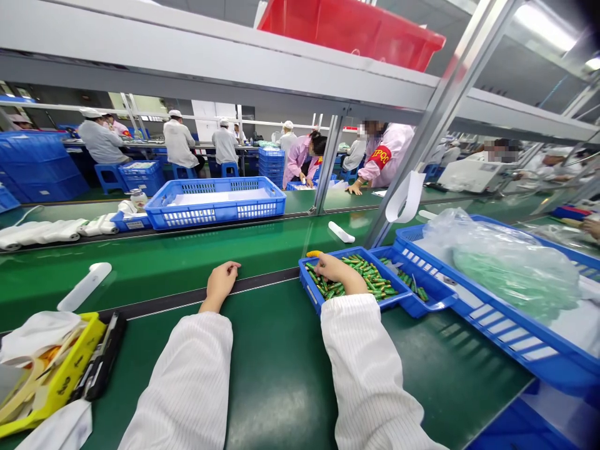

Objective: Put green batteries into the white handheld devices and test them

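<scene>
Head view — the small blue tray (pixel 313 289) of green cylinders (pixel 370 275) sits at the far edge of the green bench (pixel 281 362), and it serves as the landmark here.

Right hand (pixel 338 273) lies inside that tray, palm down on the green pieces, fingers curled among them; whether it already pinches one I cannot tell. Left hand (pixel 221 281) rests well to the left of the tray, at the black strip (pixel 178 299), loosely closed, holding nothing visible.

Just right of the tray: a second small tray (pixel 424 300) with fewer green pieces. Beyond that, a large blue crate (pixel 515 340) holding a clear bag (pixel 506 262).

Step, as I judge it — picking parts from the tray. Next move calls for a clean pinch on a single cylinder and a lift clear of the rim.
</scene>
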`<state>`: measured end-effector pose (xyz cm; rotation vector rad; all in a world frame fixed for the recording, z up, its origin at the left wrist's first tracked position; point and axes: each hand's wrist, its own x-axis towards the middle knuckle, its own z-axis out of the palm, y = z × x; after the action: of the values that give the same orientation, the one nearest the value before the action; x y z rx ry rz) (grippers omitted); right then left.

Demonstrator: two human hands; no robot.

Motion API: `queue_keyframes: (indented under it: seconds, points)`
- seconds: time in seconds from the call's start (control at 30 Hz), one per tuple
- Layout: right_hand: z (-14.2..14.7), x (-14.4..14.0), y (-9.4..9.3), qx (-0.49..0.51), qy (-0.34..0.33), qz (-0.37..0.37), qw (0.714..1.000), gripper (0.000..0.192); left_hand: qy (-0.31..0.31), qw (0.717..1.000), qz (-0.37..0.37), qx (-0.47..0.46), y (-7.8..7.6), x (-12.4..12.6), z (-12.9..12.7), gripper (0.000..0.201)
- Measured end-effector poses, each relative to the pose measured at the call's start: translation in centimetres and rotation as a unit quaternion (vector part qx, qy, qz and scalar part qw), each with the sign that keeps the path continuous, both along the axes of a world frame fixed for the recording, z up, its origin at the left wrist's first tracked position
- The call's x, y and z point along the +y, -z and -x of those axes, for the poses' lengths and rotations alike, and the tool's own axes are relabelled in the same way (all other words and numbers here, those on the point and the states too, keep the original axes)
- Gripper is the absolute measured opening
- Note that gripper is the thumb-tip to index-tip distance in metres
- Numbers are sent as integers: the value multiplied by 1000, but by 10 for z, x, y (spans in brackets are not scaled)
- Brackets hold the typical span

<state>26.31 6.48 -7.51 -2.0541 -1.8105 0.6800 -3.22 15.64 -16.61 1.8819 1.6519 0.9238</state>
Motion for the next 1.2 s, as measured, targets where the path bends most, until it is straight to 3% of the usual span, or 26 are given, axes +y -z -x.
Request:
queue_keyframes:
  seconds: [0.97, 1.2]
  points:
    - [2, -3, -4, -3, 1, 6, 1000, 17, -2, 1000, -2, 9, -1, 0, 0, 26]
    - [2, -4, -3, 1, 1, -1, 1000, 21, -2, 1000, -8, 9, 0, 1, 0, 27]
